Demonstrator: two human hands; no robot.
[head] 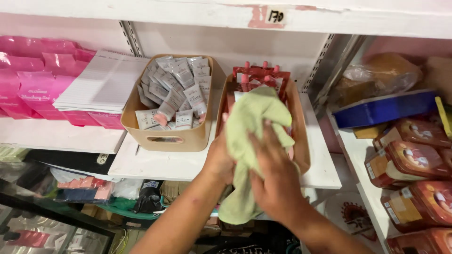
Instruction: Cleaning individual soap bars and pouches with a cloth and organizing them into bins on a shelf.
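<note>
Hands (278, 176) on green cloth (252, 124)

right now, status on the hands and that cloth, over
Both hands on the green cloth: left hand grips under it, right hand presses on top. Cloth drapes over the right-hand tan bin. Bin of tubes beside, untouched.

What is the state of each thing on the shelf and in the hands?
Green cloth: crumpled, held by both hands over the right bin.
Left bin: open, full of small tubes.
Right bin: open, partly covered.
Left hand: gripping the cloth.
Right hand: pressing on the cloth.
</note>
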